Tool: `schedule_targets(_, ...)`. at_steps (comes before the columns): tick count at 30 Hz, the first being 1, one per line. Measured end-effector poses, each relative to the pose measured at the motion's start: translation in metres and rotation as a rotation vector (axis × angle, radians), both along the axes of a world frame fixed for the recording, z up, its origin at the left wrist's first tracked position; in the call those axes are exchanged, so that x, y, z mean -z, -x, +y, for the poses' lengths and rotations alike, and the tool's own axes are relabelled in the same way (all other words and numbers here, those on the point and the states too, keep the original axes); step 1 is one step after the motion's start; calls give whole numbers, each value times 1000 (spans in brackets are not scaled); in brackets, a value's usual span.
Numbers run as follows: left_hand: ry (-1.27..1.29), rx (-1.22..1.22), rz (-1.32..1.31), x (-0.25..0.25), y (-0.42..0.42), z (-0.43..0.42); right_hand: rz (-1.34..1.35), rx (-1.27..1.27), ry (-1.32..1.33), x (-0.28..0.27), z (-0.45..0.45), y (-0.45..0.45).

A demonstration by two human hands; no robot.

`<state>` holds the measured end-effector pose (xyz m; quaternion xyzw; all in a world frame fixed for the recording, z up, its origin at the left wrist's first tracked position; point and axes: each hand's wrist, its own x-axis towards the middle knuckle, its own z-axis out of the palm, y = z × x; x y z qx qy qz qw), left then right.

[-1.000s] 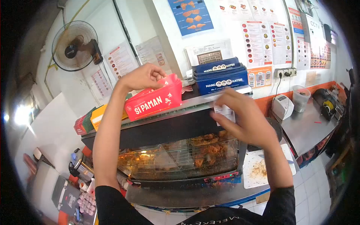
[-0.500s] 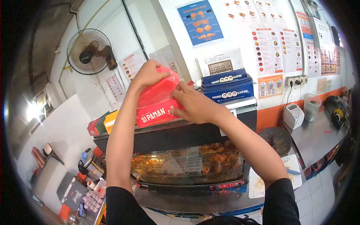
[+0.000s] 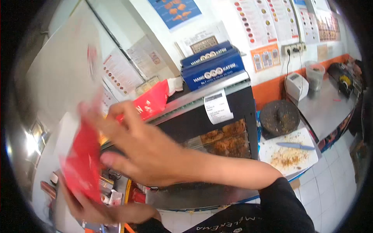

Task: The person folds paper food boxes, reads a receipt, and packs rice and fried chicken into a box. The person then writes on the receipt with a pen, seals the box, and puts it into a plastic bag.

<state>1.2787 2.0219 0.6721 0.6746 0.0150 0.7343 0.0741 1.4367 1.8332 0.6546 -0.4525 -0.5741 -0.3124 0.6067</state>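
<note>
The red carton [image 3: 83,163], blurred, is held up near the left end of the black display cabinet [image 3: 182,124], on which stand stacked blue boxes [image 3: 211,73]. The left hand [image 3: 87,209] grips the carton's lower end; the right hand [image 3: 143,151] curls beside its upper part, whether gripping I cannot tell. A receipt [image 3: 218,108] hangs on the cabinet's front.

Plain red on the food carton [image 3: 83,159] at eight o'clock; white lettering on blue MANG KATSU boxes [image 3: 211,79] at one — brown-speckled white chopping board [image 3: 268,149] at four, orange wall band [image 3: 268,95] at three.
</note>
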Motion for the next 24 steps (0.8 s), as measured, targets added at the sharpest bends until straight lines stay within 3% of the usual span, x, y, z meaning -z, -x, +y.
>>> schedule_targets(4,217,-53,123,64,58,25,62,-207,56,36,28,33)
schedule_targets(8,395,-75,259,98,100,56,39,-376,100,94,71,58)
schedule_targets(14,576,-54,459,134,158,103,238,-418,153,114,117,89)
schedule_targets(15,598,-33,492,140,167,112,151,-380,348,116,121,94)
schedule_targets(18,654,39,597,158,190,142,-31,-565,505,133,148,100)
schedule_targets(21,708,127,697,180,207,174,-99,-381,362,143,168,119)
schedule_targets(24,773,208,778,208,224,197,-215,-450,662,154,180,123)
